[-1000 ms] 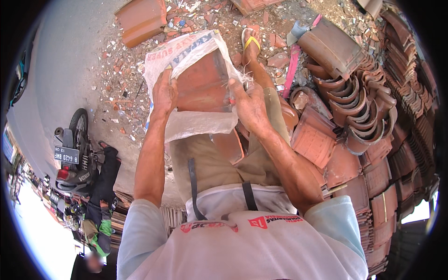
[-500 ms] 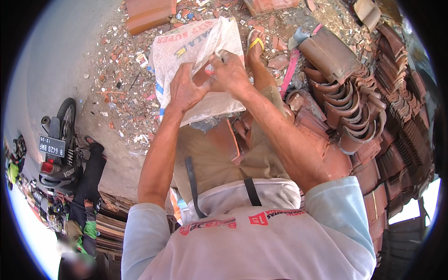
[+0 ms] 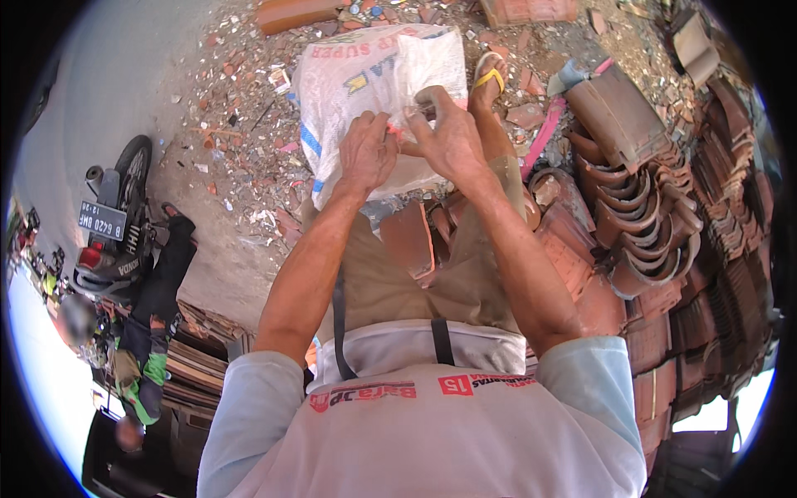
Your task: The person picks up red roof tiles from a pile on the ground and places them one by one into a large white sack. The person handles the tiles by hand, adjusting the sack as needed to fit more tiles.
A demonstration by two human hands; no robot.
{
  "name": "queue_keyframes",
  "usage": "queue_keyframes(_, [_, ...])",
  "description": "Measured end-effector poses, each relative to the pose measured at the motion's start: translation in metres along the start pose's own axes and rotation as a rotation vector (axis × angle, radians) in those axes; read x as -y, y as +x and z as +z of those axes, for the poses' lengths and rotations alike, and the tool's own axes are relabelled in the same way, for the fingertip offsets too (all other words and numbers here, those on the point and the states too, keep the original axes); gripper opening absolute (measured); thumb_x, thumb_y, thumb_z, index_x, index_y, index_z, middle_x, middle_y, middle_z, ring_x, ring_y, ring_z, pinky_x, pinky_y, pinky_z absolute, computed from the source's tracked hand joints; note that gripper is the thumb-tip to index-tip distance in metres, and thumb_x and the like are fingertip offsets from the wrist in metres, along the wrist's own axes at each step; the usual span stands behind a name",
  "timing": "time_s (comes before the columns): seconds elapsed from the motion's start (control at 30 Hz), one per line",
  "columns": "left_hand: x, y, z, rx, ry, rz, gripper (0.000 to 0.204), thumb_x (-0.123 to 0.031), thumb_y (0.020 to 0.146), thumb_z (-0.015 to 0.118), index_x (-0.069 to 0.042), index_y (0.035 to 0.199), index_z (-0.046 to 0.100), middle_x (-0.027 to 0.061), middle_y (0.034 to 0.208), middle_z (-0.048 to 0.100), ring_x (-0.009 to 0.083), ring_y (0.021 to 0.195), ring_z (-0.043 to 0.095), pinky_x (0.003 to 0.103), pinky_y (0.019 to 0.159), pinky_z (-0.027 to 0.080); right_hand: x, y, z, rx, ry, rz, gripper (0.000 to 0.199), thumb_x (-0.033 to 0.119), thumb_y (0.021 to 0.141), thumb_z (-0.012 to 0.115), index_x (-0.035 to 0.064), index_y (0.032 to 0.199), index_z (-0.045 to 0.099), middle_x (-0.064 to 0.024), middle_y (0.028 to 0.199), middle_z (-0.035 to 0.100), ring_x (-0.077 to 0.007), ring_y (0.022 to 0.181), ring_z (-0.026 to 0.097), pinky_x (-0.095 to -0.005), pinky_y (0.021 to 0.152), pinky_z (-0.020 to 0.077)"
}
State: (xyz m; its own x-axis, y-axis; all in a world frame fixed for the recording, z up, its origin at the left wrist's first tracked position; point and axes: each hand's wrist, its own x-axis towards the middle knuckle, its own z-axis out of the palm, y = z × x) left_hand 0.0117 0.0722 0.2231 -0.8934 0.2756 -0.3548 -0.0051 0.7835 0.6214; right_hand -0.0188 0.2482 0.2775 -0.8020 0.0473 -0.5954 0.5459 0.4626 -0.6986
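Observation:
A white woven sack point(image 3: 332, 87) with red and blue print is spread over the rubble in front of my knees. Above its middle, my left hand point(image 3: 369, 153) is closed with its back up, the fingertips pinched beside a small pinkish-red bit. My right hand point(image 3: 452, 141) faces it from a short way off, its index finger and thumb bent together. What either hand pinches is too small to make out. A reddish-brown surface shows between my hands, partly hidden by them. My foot in a sandal with a yellow strap point(image 3: 490, 76) rests beside the sack's right edge.
Curved clay roof tiles point(image 3: 635, 207) are stacked at my right, with more rows behind. A broken tile point(image 3: 408, 236) lies between my legs. Tile shards and rubble point(image 3: 241, 116) cover the ground. A parked motorcycle point(image 3: 116, 224) and a person in dark trousers are at left.
My left hand has turned back-up and its fingers have closed from a wider curve. My right hand's fingers have shifted. The whole view has swung, so the sack appears farther right.

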Motion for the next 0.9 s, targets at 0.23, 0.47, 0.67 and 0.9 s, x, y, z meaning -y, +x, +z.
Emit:
queue_keyframes(0.23, [-0.002, -0.009, 0.006, -0.085, -0.027, -0.134, 0.026, -0.018, 0.082, 0.074, -0.010, 0.106, 0.067, 0.0137, 0.098, 0.058, 0.0346, 0.095, 0.059, 0.047, 0.083, 0.050, 0.002, 0.055, -0.021, 0.091, -0.906, -0.850, 0.069, 0.012, 0.084, 0.079, 0.0096, 0.147, 0.051, -0.0201, 0.136, 0.057, -0.0391, 0.124, 0.056, -0.0484, 0.105, 0.0491])
queue_keyframes(0.47, [-0.009, -0.008, 0.031, -0.203, -0.161, -0.235, 0.029, -0.024, 0.082, 0.075, -0.013, 0.108, 0.069, 0.0128, 0.101, 0.059, 0.0334, 0.100, 0.058, 0.047, 0.086, 0.048, -0.028, 0.109, -0.004, 0.704, -1.072, -0.727, 0.038, 0.004, 0.081, 0.072, 0.0005, 0.119, 0.064, -0.0179, 0.118, 0.063, -0.0365, 0.110, 0.061, -0.0489, 0.093, 0.0528])
queue_keyframes(0.67, [-0.013, -0.022, 0.037, -0.266, -0.267, -0.332, 0.036, -0.025, 0.081, 0.078, -0.012, 0.113, 0.070, 0.0114, 0.104, 0.059, 0.0315, 0.105, 0.058, 0.044, 0.088, 0.047, -0.027, 0.112, 0.010, 0.732, -1.176, -0.699, 0.038, 0.004, 0.087, 0.061, -0.0062, 0.124, 0.063, -0.0234, 0.113, 0.064, -0.0406, 0.108, 0.062, -0.0489, 0.092, 0.0525])
queue_keyframes(0.9, [0.002, -0.096, -0.018, -0.476, -0.555, -0.518, 0.034, -0.018, 0.082, 0.076, -0.009, 0.115, 0.068, 0.0138, 0.108, 0.059, 0.0336, 0.106, 0.059, 0.045, 0.090, 0.048, -0.050, 0.135, 0.006, 0.771, -1.276, -0.716, 0.038, 0.006, 0.092, 0.056, -0.0083, 0.126, 0.061, -0.0279, 0.115, 0.065, -0.0453, 0.108, 0.062, -0.0519, 0.096, 0.0513])
